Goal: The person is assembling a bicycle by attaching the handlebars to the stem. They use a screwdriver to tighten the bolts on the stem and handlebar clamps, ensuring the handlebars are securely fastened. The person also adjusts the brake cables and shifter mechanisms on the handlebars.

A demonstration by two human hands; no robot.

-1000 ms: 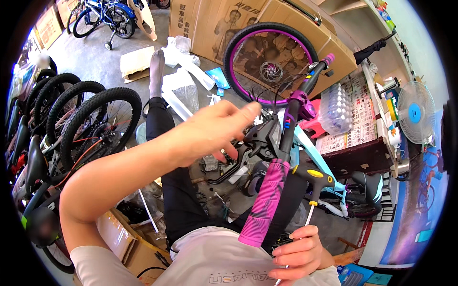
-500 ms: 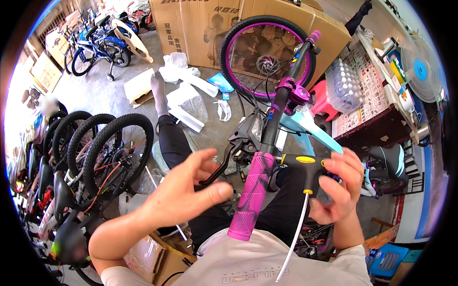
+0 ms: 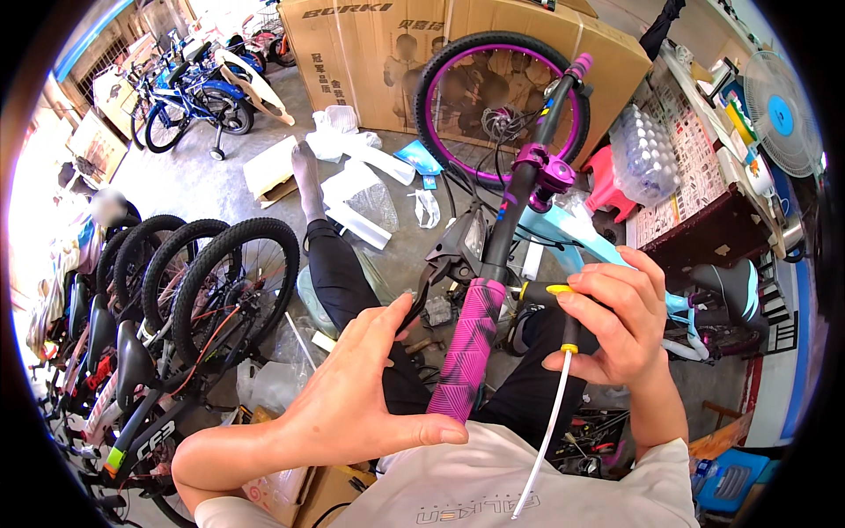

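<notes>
In front of me a black bicycle handlebar (image 3: 518,198) slants away, with a purple patterned grip (image 3: 471,352) at its near end. My left hand (image 3: 352,387) is spread open beside this grip, its thumb near the grip's lower end. Its fingertips are by the black brake lever (image 3: 424,295); whether they touch it is unclear. My right hand (image 3: 620,326) grips a black and yellow T-handle hex key (image 3: 537,294). One short tip points at the handlebar just above the grip, and the long silver shaft hangs down. A purple stem clamp (image 3: 547,172) sits mid-bar.
A purple-rimmed wheel (image 3: 421,88) leans before a large cardboard box (image 3: 352,62). Several bicycles with black tires (image 3: 255,224) stand at left. White packaging (image 3: 361,194) litters the floor. At right are a pink stool (image 3: 606,180), wrapped bottles (image 3: 647,158) and a fan (image 3: 782,114).
My left hand has moved down and toward the grip, its thumb now lower. My right fingers have closed around the hex key, and its handle has turned. The view has shifted slightly.
</notes>
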